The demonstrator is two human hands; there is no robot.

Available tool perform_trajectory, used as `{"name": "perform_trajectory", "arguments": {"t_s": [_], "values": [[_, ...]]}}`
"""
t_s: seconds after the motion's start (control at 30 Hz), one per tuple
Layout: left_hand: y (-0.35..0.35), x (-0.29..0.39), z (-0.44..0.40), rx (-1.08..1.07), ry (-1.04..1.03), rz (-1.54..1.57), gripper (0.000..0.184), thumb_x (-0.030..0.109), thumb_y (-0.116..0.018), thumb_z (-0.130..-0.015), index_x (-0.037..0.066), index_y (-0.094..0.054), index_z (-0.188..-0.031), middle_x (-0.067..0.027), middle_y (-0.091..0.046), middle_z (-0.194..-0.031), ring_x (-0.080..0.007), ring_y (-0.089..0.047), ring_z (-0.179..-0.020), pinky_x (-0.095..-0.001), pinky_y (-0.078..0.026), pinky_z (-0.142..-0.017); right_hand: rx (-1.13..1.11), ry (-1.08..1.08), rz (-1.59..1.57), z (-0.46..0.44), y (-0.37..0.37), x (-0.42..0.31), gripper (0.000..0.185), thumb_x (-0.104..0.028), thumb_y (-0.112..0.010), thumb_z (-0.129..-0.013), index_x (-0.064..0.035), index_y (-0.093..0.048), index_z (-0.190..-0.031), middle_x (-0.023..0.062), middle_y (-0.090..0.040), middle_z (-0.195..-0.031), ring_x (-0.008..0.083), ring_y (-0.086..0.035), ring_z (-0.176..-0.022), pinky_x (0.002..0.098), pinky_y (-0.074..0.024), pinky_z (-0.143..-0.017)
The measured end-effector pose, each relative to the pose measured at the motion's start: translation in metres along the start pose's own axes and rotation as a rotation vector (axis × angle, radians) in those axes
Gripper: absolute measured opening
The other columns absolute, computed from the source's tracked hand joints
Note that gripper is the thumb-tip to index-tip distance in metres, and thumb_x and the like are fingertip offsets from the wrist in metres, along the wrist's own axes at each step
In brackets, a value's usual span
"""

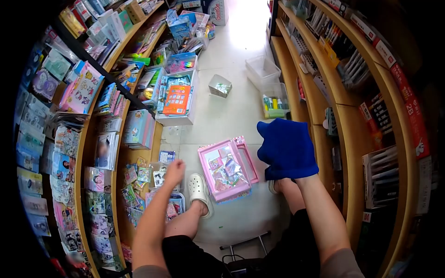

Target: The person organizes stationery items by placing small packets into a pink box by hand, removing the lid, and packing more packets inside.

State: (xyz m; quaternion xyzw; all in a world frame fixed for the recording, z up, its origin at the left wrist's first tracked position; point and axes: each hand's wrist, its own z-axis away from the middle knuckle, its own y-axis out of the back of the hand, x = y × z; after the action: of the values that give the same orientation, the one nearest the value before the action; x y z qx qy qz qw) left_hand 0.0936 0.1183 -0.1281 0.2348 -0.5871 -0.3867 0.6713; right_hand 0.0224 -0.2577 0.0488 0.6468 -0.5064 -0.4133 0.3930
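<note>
My left hand point(175, 173), a little blurred, is closed with its fingers curled. It hovers over small packets and cards by the left shelf, and whatever it may hold is hidden. A blue cloth mitt point(288, 147) covers my right hand up to the wrist, so its fingers do not show. That hand is raised on the right, over the floor near the right shelf. Between my hands, a pink tray point(239, 191) with small colourful packets inside lies on the floor, overlapping another pink frame-like piece point(251, 170).
Packed wooden shelves line both sides of a narrow tiled aisle point(208, 125). Ahead stand a white box point(189, 119) of booklets, a small clear container point(220, 86) and plastic bins point(263, 70), one holding yellow and green bottles. Metal stool legs point(245, 242) show between my knees.
</note>
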Motion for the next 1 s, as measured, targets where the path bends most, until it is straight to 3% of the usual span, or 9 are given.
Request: {"name": "perform_trajectory", "arguments": {"t_s": [0.1,0.17,0.4,0.57,0.7,0.9,0.93,0.97,1.0], "values": [[-0.097,0.013,-0.002,-0.173,-0.033,-0.072,0.021,0.02,-0.058,-0.078,0.001,-0.059,-0.088,-0.0183,-0.061,-0.083,-0.0325,-0.06,-0.078,-0.0406,-0.048,-0.073,-0.08,0.012,0.05,-0.002,0.008,0.003,0.005,-0.014,-0.057,-0.06,-0.0137,-0.051,-0.059,0.0049,-0.052,-0.065,0.0238,-0.055,-0.067,0.0352,-0.0362,-0.058],[-0.138,0.036,0.014,-0.337,0.071,-0.362,0.023,0.019,-0.061,-0.076,0.003,-0.059,-0.092,-0.0168,-0.058,-0.095,-0.032,-0.057,-0.089,-0.0397,-0.047,-0.079,-0.12,0.057,0.057,-0.003,0.02,0.001,0.007,-0.013,-0.057,-0.058,-0.0136,-0.05,-0.057,0.0057,-0.05,-0.065,0.0238,-0.054,-0.068,0.035,-0.0355,-0.058],[-0.21,0.022,0.043,-0.112,0.303,-0.346,0.073,0.027,-0.081,-0.058,0.005,-0.041,-0.115,-0.0129,-0.047,-0.114,-0.0285,-0.042,-0.112,-0.0399,-0.04,-0.09,-0.056,0.167,-0.184,-0.005,-0.005,0.009,0.008,-0.018,-0.062,-0.055,-0.0183,-0.054,-0.056,0.0021,-0.053,-0.069,0.0233,-0.057,-0.068,0.0368,-0.0411,-0.052],[-0.207,0.016,0.041,-0.079,0.288,-0.364,0.071,0.029,-0.08,-0.059,0.007,-0.043,-0.116,-0.0137,-0.047,-0.113,-0.0295,-0.043,-0.112,-0.0399,-0.038,-0.092,-0.156,0.119,-0.22,-0.011,-0.013,0.002,0.012,-0.022,-0.064,-0.063,-0.0176,-0.062,-0.075,0.0027,-0.058,-0.076,0.0244,-0.058,-0.072,0.0382,-0.0434,-0.057],[-0.204,0.014,0.038,-0.157,0.257,-0.297,0.052,0.022,-0.075,-0.064,0.005,-0.051,-0.107,-0.0123,-0.051,-0.109,-0.0283,-0.047,-0.108,-0.0384,-0.04,-0.09,-0.161,0.1,-0.155,-0.017,-0.003,-0.011,0.009,-0.018,-0.06,-0.061,-0.0144,-0.054,-0.067,0.0042,-0.053,-0.069,0.023,-0.055,-0.07,0.036,-0.0367,-0.057],[-0.169,0.018,0.024,-0.019,0.249,0.317,0.022,0.007,-0.065,-0.064,0.003,-0.059,-0.084,-0.0126,-0.056,-0.071,-0.0287,-0.059,-0.071,-0.0371,-0.046,-0.064,-0.25,0.21,0.081,-0.002,-0.015,-0.026,0.009,-0.017,-0.059,-0.058,-0.0147,-0.053,-0.065,0.0038,-0.05,-0.065,0.0216,-0.053,-0.069,0.0355,-0.0342,-0.057],[-0.158,0.032,0.02,0.038,0.295,0.452,0.013,0.005,-0.064,-0.063,0.004,-0.055,-0.073,-0.009,-0.049,-0.059,-0.022,-0.053,-0.057,-0.0348,-0.043,-0.054,-0.193,0.166,-0.031,0.003,-0.025,-0.029,0.009,-0.018,-0.058,-0.059,-0.0141,-0.052,-0.065,0.0042,-0.05,-0.065,0.0221,-0.053,-0.068,0.036,-0.0347,-0.058],[-0.148,0.048,0.006,-0.002,0.284,0.745,0.016,0.004,-0.064,-0.065,0.005,-0.049,-0.067,-0.0046,-0.048,-0.06,-0.0144,-0.047,-0.057,-0.0313,-0.04,-0.051,-0.12,0.132,-0.157,0.01,-0.034,-0.037,0.01,-0.02,-0.058,-0.06,-0.0135,-0.051,-0.064,0.0046,-0.049,-0.065,0.0226,-0.053,-0.067,0.0366,-0.0352,-0.06],[-0.102,0.086,0.021,-0.027,0.265,0.798,0.012,0.003,-0.063,-0.067,0.004,-0.051,-0.071,-0.0038,-0.052,-0.064,-0.0137,-0.051,-0.059,-0.0298,-0.042,-0.053,-0.085,0.106,-0.23,0.016,-0.045,-0.045,0.012,-0.021,-0.058,-0.06,-0.013,-0.051,-0.064,0.0051,-0.049,-0.065,0.023,-0.053,-0.067,0.0371,-0.0358,-0.061]]}}
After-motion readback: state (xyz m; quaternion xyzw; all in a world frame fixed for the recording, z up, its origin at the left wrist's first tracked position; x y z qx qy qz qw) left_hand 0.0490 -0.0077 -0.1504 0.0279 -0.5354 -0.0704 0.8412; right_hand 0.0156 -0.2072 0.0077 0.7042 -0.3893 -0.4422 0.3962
